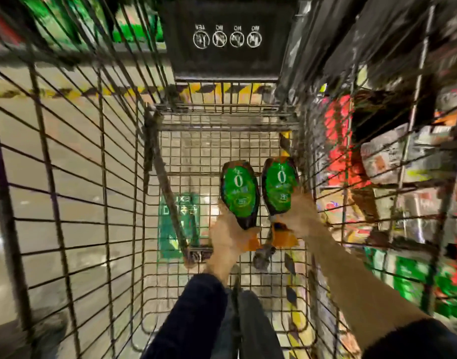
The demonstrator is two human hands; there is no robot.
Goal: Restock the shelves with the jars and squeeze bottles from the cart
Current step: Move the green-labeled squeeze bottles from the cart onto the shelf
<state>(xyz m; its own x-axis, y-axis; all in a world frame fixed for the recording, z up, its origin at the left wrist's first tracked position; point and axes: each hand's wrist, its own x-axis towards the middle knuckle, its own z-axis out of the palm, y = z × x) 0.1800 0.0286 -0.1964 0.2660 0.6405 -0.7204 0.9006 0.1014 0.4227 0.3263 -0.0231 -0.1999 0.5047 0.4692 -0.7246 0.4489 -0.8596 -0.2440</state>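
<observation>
I look down into a wire shopping cart (74,156). Two dark squeeze bottles with green labels and orange caps lie side by side inside it, caps toward me. My left hand (226,239) grips the left squeeze bottle (239,193) at its neck. My right hand (301,216) grips the right squeeze bottle (280,185) near its neck, close to the cart's right wall. No jars show in the cart.
Store shelves (393,161) with red, white and green packages run along the right, just beyond the cart's wire side. A black child-seat flap (227,40) with white icons stands at the cart's far end. Pale floor with a green sign (178,224) shows through the mesh.
</observation>
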